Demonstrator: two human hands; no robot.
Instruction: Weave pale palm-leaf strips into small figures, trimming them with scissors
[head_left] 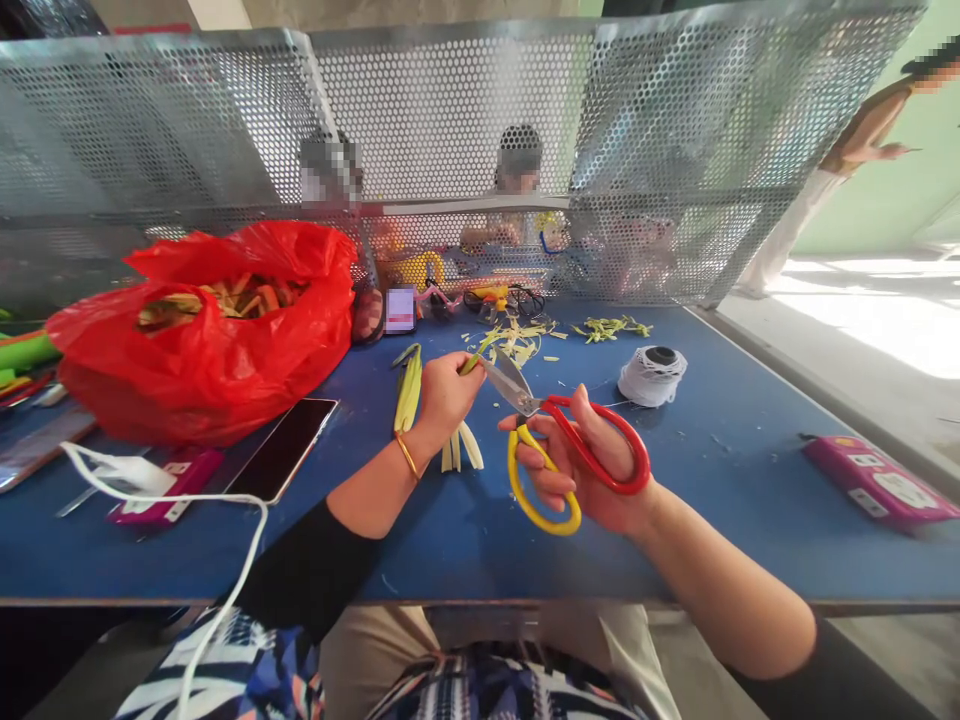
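Observation:
My left hand [448, 392] pinches a green leaf strip [474, 362] near the middle of the blue table [465, 545]. Scissors [528, 402] with one red and one yellow handle are in my right hand [589, 450], their blades parted and the tips beside that strip. Pale strip ends [463, 447] show below my left hand, and a folded green leaf bundle [409, 390] lies just left of it. Beyond the blades are scattered yellowish clippings [517, 342] and a small pile of green pieces [613, 328].
A red plastic bag [217, 370] of dry strips fills the back left. Nearby are a dark phone [285, 450], a white cable [259, 535] and a purple pack [169, 487]. White thread spool [652, 377] and purple box [877, 480] stand right. A perforated metal screen [450, 110] borders the back; people are behind.

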